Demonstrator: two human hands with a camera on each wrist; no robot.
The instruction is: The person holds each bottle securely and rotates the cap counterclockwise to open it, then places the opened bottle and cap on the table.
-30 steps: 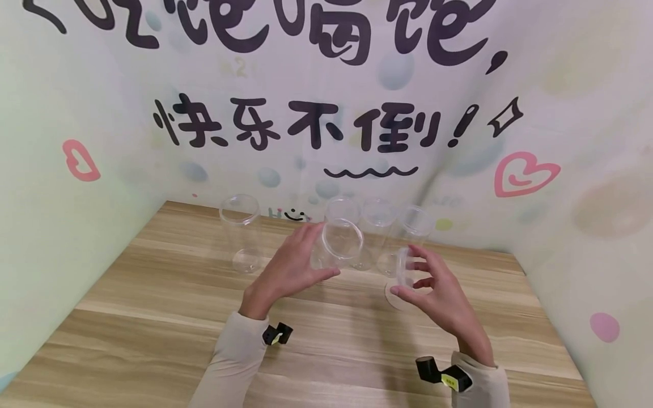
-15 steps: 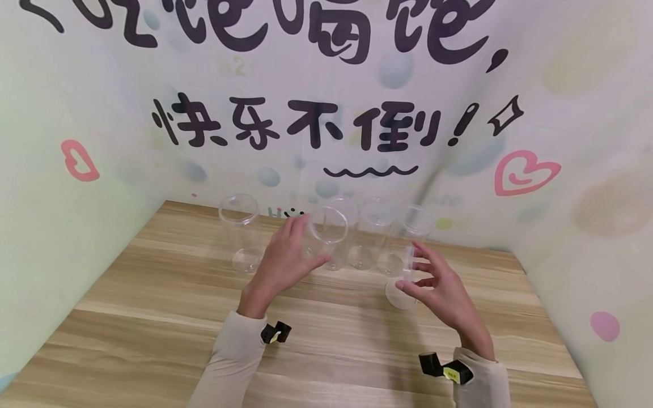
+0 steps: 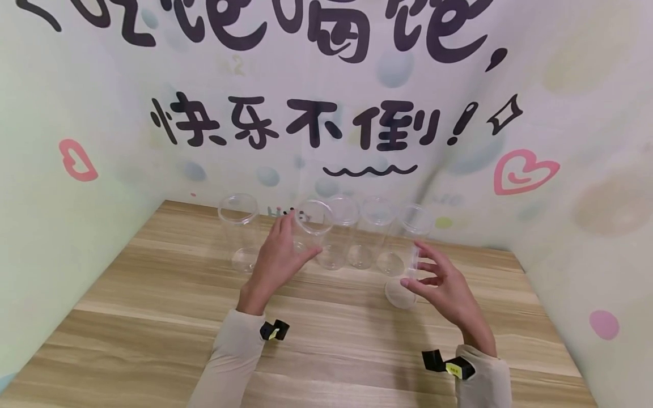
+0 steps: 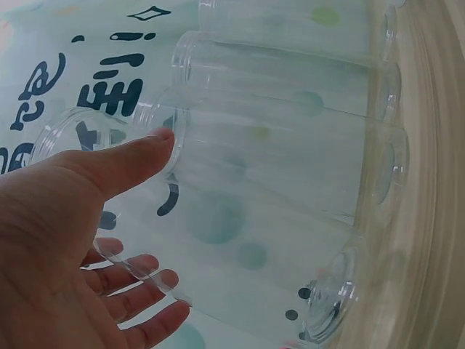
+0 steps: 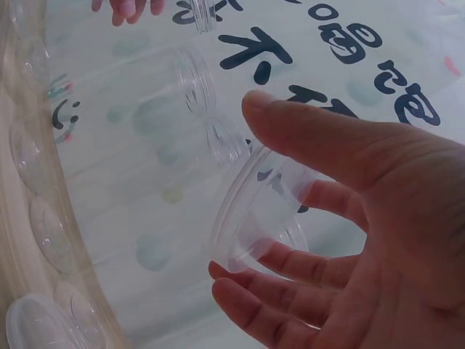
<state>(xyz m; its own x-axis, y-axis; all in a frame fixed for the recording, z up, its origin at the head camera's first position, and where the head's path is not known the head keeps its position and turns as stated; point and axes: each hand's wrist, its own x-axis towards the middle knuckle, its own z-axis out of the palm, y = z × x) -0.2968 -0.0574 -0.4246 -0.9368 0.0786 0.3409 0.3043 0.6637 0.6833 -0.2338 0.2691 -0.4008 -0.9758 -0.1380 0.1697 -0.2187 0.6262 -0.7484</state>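
Note:
My left hand (image 3: 278,249) grips a clear plastic cup (image 3: 309,233) between thumb and fingers, its mouth tipped slightly. In the left wrist view the thumb lies over the cup's side, and the fingers (image 4: 149,298) show around it. A thin translucent lid (image 3: 413,264) stands on edge in my right hand (image 3: 442,289). The right wrist view shows that lid (image 5: 240,211) between the thumb above and the fingers below. A second round lid (image 3: 400,293) lies flat on the table just left of the right hand.
Three clear cups stand close together behind the hands, the rightmost cup (image 3: 412,222) near the right fingers. Another clear cup (image 3: 240,232) stands apart at the left. The wood-grain table (image 3: 326,351) meets a printed back wall (image 3: 306,164).
My left hand has moved left with its cup, which has become more upright. The right hand has shifted slightly right with its lid, uncovering more of the lid on the table.

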